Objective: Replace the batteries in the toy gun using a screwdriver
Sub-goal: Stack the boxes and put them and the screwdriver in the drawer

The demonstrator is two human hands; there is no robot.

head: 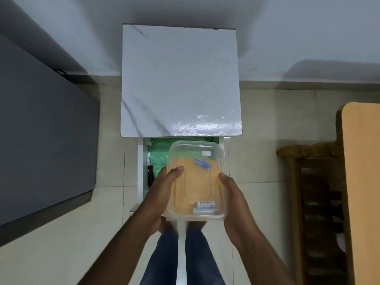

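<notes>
I hold a clear plastic container with an orange bottom above an open drawer. My left hand grips its left side and my right hand grips its right side. Inside it, white batteries lie at the near end and a small blue piece lies toward the far end. A black-handled screwdriver lies along the drawer's left wall, beside a green sheet lining the drawer. No toy gun shows.
The drawer belongs to a small table with a white marble-look top against the wall. A dark grey surface stands at the left and wooden furniture at the right. My legs stand on the tiled floor below.
</notes>
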